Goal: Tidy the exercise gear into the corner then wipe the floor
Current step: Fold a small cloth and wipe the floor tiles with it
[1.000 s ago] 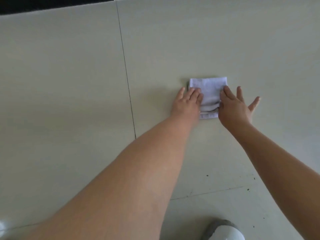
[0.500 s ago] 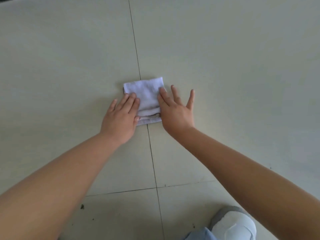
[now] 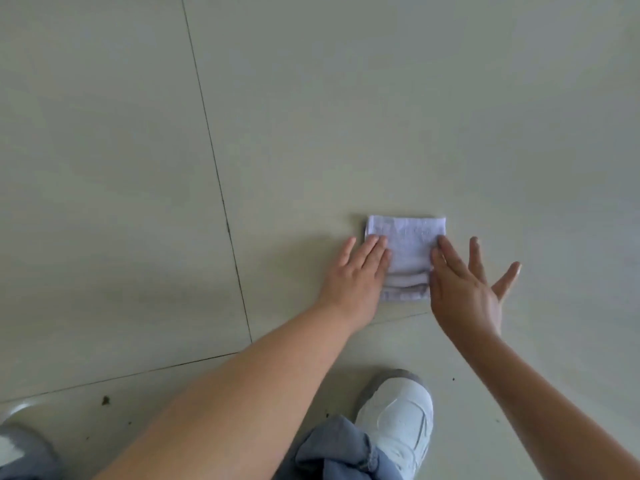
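Person crouches over pale tile floor, both hands flat on a folded cloth. Cloth lies on the floor just right of centre, beyond the white shoe, near a grout line.

Left hand covers the cloth's left edge: fingers together, palm down, pressing, not pinching. Right hand covers the right edge, fingers spread, thumb out to the side; the outer fingers land on bare tile. Neither hand closes around anything, it's pure downward pressure.

Why two hands: one on each side likely keeps the wad from unfolding or skidding out while it's pushed across the tile. The fold gives a thick pad, layers visible stacked at the near edge.

Dark specks sit on the near tile by the left shoe, so that patch looks unwiped. Tiles farther out look clean, though glare makes that hard to judge.

No exercise gear in view, so the tidying step seems done and this is the wiping part. Corner not visible.
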Motion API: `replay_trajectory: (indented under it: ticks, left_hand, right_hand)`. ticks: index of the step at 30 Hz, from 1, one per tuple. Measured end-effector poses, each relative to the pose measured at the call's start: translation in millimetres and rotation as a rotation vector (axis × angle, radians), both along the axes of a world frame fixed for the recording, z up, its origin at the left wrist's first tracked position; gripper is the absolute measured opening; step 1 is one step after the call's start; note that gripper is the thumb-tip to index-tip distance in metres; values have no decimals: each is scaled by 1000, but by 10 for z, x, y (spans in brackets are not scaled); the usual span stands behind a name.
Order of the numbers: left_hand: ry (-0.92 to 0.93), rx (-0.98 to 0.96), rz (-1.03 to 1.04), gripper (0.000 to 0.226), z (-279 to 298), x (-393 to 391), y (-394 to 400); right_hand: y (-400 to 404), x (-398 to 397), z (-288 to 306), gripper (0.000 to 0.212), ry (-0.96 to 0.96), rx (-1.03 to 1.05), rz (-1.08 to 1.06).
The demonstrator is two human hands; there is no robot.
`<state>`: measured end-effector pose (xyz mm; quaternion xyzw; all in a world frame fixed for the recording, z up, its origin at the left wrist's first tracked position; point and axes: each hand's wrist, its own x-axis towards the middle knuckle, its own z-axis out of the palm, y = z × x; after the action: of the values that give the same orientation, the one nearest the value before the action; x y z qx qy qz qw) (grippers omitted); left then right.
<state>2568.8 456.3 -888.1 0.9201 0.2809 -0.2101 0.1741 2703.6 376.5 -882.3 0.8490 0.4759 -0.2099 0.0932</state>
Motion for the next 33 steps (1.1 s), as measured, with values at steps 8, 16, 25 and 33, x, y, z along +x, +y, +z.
replay_trajectory:
  ticks: [8,16,25,33]
  left_hand:
    - [122,112,96,57,43,436,960]
    - [238,117,134,60,119,128,1699]
    - [329,1,75,55,223,284,1886]
    - [417,-109,137,52,383,366,1922]
  right_hand:
    - [1162,439,-31,51,-12,-11,86]
    - [1943,108,-85,51,-24,33,303]
    - [2047,12,-13,55,10,-152,333]
    - [2150,96,79,55,15,-279,466]
